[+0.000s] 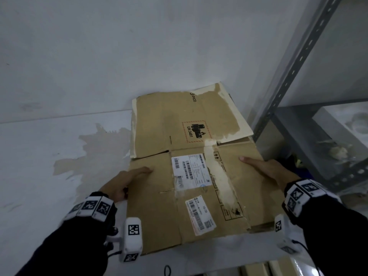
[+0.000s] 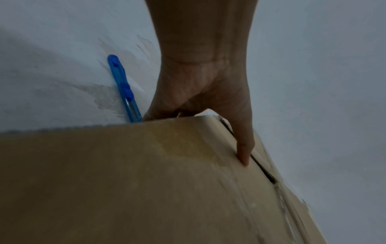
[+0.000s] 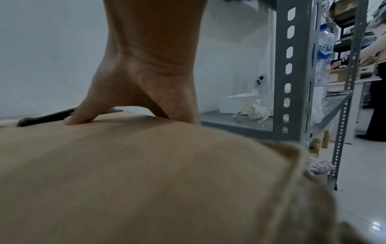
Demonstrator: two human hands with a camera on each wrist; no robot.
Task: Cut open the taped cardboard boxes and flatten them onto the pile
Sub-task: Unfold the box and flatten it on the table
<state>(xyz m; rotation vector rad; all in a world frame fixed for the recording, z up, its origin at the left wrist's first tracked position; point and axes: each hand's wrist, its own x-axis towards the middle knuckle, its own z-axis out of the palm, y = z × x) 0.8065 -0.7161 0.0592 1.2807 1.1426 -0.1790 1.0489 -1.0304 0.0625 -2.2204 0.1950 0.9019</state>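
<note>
A flattened brown cardboard box with shipping labels and a torn tape strip lies low over the floor against the wall. My left hand grips its left edge, thumb on top and the other fingers curled under. At the opposite edge my right hand holds it the same way, thumb pressed on the top face. An edge of more cardboard shows beneath its far right side. A blue utility knife lies on the floor just past the box's left edge; the head view does not show it.
A grey metal shelf rack stands close on the right, holding a white box and a water bottle. A person stands beyond it. The white wall is directly ahead. More cardboard lies at the bottom edge.
</note>
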